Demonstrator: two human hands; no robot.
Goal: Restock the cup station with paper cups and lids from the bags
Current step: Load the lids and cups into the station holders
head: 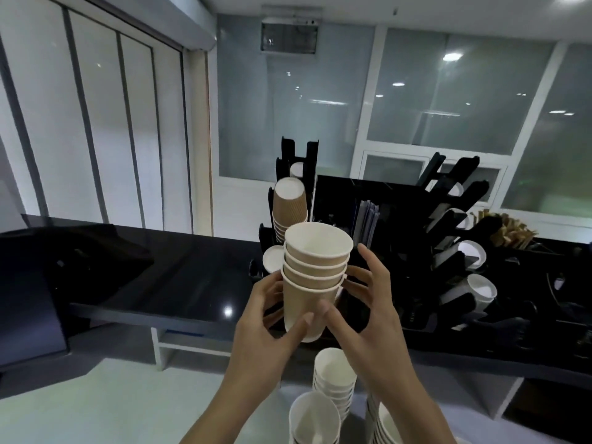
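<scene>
A short stack of brown paper cups [312,277] with white insides is held up between both hands, in front of the black cup station [400,219]. My left hand [266,318] grips its left side and base. My right hand [362,302] curls around the right side with the thumb on the front. Behind it, a stack of ribbed brown cups [290,203] leans in the station's left rack [298,165]. White lids [474,254] sit in the slanted racks on the right.
More stacks of white-lined cups [334,376] stand low in front, near the frame's bottom edge. A dark counter [179,277] runs left, with a screen [28,315] at the far left. Wooden stirrers [509,229] lie at the station's right end.
</scene>
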